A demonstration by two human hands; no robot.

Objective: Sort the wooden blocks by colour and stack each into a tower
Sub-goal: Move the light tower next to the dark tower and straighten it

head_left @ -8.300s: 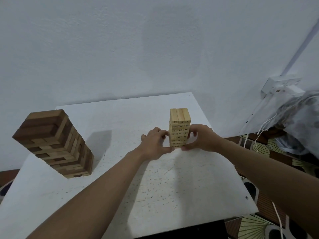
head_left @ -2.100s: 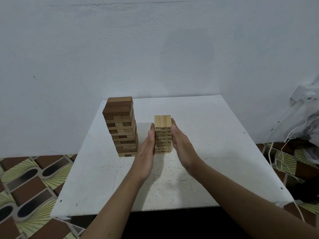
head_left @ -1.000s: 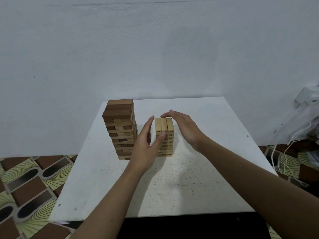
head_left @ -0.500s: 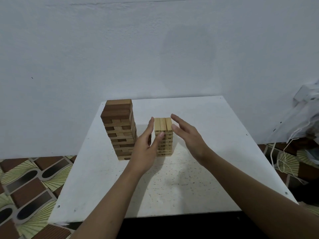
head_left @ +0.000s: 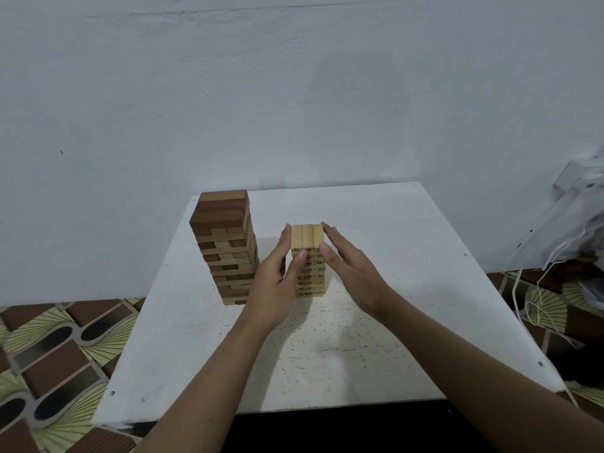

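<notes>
Two block towers stand on the white table (head_left: 376, 348). The taller brown tower (head_left: 225, 243) is at the left, with dark blocks on top and mixed brown layers below. The shorter light tower (head_left: 309, 256) of pale numbered blocks stands right of it, near the table's middle. My left hand (head_left: 277, 282) is flat against the light tower's left side, thumb touching its front face. My right hand (head_left: 349, 266) flanks the right side with fingers straight, fingertips at the top layer. Neither hand holds a loose block.
A white wall rises right behind the table. Patterned brown and green floor tiles (head_left: 58, 348) show at the left. At the right are a wall socket (head_left: 578, 178), white cables (head_left: 539, 289) and a plastic bag.
My right hand has come in from slightly off the light tower to rest against its right side. The left hand stays against the left side. Both towers stand where they were.
</notes>
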